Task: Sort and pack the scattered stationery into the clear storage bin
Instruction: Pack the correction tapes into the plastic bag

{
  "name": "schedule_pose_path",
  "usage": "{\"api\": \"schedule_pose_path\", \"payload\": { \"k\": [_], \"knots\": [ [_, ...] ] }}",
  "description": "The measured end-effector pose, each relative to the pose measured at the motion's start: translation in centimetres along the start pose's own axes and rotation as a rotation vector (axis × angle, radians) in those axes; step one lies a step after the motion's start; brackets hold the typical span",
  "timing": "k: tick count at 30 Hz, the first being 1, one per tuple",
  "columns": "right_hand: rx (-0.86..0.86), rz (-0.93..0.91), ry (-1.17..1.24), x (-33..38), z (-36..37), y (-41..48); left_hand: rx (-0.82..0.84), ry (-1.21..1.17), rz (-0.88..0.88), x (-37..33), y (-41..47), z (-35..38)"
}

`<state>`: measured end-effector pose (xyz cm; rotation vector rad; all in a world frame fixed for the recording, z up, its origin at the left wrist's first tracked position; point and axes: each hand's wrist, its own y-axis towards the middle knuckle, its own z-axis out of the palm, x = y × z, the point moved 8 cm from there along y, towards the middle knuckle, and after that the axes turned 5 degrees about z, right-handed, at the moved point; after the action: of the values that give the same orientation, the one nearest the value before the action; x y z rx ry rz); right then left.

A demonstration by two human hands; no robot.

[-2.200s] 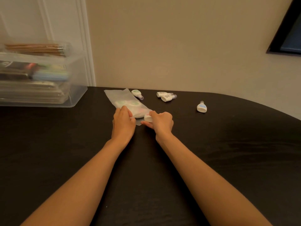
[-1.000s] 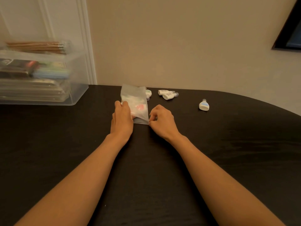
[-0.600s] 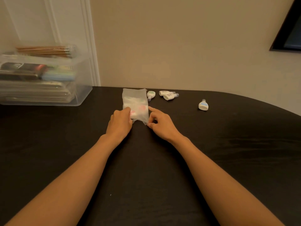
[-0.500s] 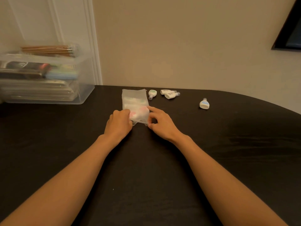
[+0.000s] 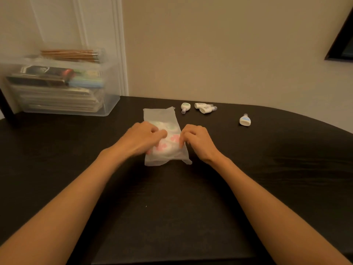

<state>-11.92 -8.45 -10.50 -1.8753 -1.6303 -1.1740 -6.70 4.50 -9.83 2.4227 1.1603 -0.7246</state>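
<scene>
While the left hand (image 5: 142, 139) lies blurred on the bag (image 5: 159, 114), grip unclear, the right hand (image 5: 196, 142) pinches its edge; 4 correction tapes (image 5: 205, 109) lie beyond.

Nothing is legible; print on the white dispensers (image 5: 205, 108) and the dark pack (image 5: 45, 70) blurs out.

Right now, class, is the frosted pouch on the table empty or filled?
Filled: the pouch bulges, and white pieces with pink and green patches show through its film.
</scene>
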Motion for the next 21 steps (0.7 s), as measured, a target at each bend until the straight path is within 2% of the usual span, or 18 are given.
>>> {"api": "schedule_pose_path", "payload": {
  "k": [2, 4, 6, 9, 13, 21],
  "knots": [
    [-0.136, 0.036, 0.017, -0.2, -0.9, 1.2, -0.232, 0.055, 0.004, 0.6, 1.1, -1.9],
    [-0.183, 0.03, -0.102, -0.1, -0.8, 2.6, -0.309, 0.106, 0.064, 0.4, 2.3, -2.2],
    [-0.168, 0.003, -0.226, 0.0, 0.1, 4.1, -0.292, 0.158, 0.127, 0.0, 3.5, -1.6],
    [-0.112, -0.008, -0.385, -0.1, 1.6, 6.3, -0.2, 0.244, 0.132, 0.7, 5.1, -0.1],
    [0.028, -0.037, -0.581, -0.4, 3.4, 8.1, -0.173, 0.203, 0.114, 1.9, 6.4, 0.5],
    [0.057, 0.031, -0.544, -1.7, 3.9, 9.3, -0.096, 0.278, 0.102, 2.8, 7.7, 0.8]
  ]
}}
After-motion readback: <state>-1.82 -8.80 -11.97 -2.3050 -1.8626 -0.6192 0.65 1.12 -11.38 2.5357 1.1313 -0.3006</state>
